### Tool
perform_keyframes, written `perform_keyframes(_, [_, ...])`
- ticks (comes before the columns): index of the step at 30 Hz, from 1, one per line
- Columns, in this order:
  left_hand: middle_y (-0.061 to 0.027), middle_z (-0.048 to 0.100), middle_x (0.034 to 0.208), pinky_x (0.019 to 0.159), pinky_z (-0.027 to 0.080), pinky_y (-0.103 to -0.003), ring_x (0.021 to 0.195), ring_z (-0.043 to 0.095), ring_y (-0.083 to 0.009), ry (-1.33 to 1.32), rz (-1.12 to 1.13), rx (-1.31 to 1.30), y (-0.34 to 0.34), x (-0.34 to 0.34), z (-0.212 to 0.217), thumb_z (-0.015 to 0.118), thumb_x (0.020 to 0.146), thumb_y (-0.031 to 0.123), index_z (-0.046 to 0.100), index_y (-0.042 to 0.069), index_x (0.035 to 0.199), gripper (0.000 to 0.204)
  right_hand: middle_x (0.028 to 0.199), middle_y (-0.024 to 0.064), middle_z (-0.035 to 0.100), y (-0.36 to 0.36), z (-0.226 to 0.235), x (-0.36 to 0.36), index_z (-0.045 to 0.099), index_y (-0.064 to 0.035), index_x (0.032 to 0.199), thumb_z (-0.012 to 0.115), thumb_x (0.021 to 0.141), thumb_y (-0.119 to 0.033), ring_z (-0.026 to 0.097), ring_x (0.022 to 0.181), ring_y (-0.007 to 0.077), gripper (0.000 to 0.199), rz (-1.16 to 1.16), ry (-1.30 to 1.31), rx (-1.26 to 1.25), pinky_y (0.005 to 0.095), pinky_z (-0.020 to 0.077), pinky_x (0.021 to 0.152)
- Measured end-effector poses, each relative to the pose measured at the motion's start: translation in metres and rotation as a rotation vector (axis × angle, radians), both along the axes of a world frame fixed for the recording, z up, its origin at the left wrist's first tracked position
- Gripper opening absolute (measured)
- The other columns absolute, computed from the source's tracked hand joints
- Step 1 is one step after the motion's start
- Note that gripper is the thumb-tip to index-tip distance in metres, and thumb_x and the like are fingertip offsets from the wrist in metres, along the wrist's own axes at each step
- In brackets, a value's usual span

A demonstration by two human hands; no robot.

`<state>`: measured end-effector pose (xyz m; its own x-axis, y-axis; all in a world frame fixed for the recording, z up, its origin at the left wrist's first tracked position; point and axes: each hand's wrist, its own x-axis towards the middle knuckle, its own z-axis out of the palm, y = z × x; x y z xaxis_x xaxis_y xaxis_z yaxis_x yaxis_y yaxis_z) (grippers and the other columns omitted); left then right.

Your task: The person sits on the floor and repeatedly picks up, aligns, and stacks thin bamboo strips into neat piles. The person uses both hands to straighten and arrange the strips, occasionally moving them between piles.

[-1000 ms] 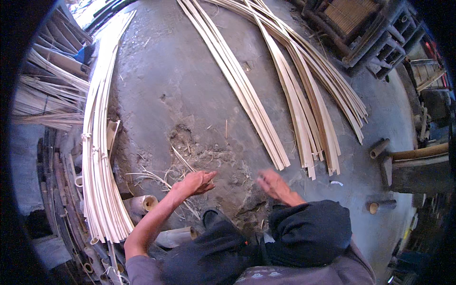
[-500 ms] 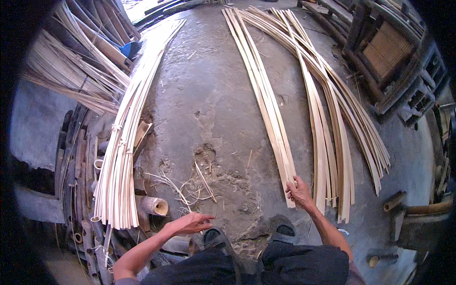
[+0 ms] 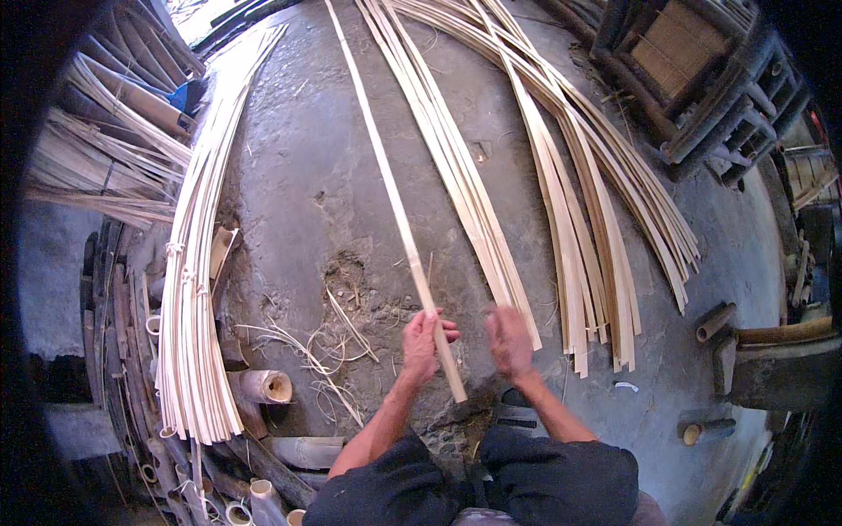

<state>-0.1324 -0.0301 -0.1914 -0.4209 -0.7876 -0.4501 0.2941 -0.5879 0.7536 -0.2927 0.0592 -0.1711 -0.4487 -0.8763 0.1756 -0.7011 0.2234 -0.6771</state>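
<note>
My left hand point(image 3: 421, 349) is closed around a single long, pale bamboo strip point(image 3: 403, 219), close to its near end. The strip runs away from me up to the far edge of the view, and its tip sticks out below my fingers. My right hand point(image 3: 509, 344) is just right of that end and apart from it, smeared by motion, so its fingers are hard to read. Beside my right hand lies a narrow group of flat bamboo strips point(image 3: 465, 193) on the floor.
At the left lies a big tied bundle of strips point(image 3: 197, 351), near bamboo tubes point(image 3: 263, 386). Thin shavings point(image 3: 316, 355) litter the floor point(image 3: 289, 193). More strips point(image 3: 557, 219) cross at the right, below a dark bamboo chair point(image 3: 684, 79).
My left hand has moved up and right and taken hold of one strip, now apart from the group. My right hand has let go of the strip ends and moved left.
</note>
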Motion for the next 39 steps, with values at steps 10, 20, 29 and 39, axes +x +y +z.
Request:
perform_keyframes(10, [-0.0008,0.05,0.066,0.043,0.043,-0.025,0.049,0.047,-0.0087,-0.325,0.174,-0.077,0.019,0.043,-0.026,0.042,0.103,0.026,0.054,0.002,0.109,0.028,0.089,0.019,0.062,0.014,-0.034,-0.102,0.054,-0.0006,0.118,0.054,0.092,-0.025,0.061,0.084,0.032,0.036,-0.071,0.066,0.2,0.0432,0.0486,0.073])
perform_keyframes(20, [0.0018,0.046,0.064,0.041,0.036,-0.023,0.048,0.041,-0.0064,-0.362,0.172,-0.099,-0.015,0.012,-0.017,0.043,0.102,0.023,0.055,0.004,0.106,0.023,0.063,0.0002,0.056,0.0,0.047,0.005,0.051,-0.0035,0.121,0.055,0.098,-0.025,0.052,0.054,0.0075,0.032,-0.104,-0.462,0.047,0.0247,0.0408,0.047])
perform_keyframes(29, [-0.0015,0.05,0.064,0.042,0.04,-0.027,0.047,0.047,-0.0097,-0.316,0.114,-0.01,0.027,0.011,-0.035,0.04,0.102,0.02,0.054,0.002,0.1,0.023,0.066,-0.0027,0.056,0.009,-0.025,0.069,0.042,-0.0156,0.144,0.057,0.097,-0.025,0.05,0.058,0.005,0.05,-0.036,-0.905,0.188,0.0229,0.044,0.05])
perform_keyframes(39, [-0.0005,0.057,0.074,0.055,0.048,-0.03,0.063,0.054,-0.0102,-0.305,-0.034,-0.043,0.041,0.029,-0.064,0.047,0.1,0.025,0.058,0.003,0.095,0.025,0.074,-0.0006,0.061,0.022,-0.036,0.084,0.042,-0.0167,0.144,0.054,0.099,-0.025,0.053,0.064,0.0069,0.048,0.022,-0.806,0.307,0.0257,0.0486,0.06])
